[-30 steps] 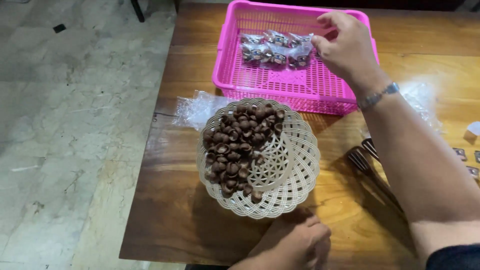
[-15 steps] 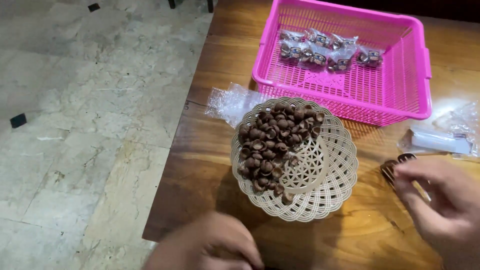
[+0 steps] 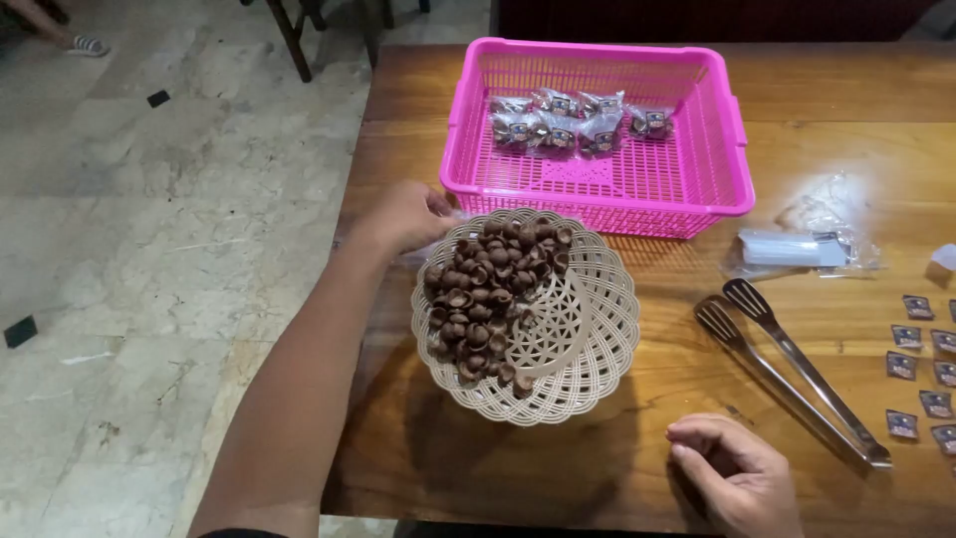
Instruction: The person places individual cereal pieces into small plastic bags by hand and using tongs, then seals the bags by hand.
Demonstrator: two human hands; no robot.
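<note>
Fingers (image 3: 435, 207) of the left hand (image 3: 403, 214) curl at the far-left rim of the cream woven basket (image 3: 588, 389), pinching a bit of clear plastic there, though how firmly I cannot tell. Brown cup-shaped sweets (image 3: 488, 299) fill the basket's left half. Empty and loosely curled, the right hand (image 3: 737, 473) rests on the bench (image 3: 558, 468), near metal tongs (image 3: 787, 369). Beyond stands a pink crate (image 3: 597, 189) holding small wrapped packets (image 3: 568, 125).

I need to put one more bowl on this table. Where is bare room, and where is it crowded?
Bare wood lies behind the pink basket, and along the near edge between the cream bowl and the right hand. Crowded: the right side, with tongs, plastic bags and small stickers. The left hand fills the left edge.
</note>
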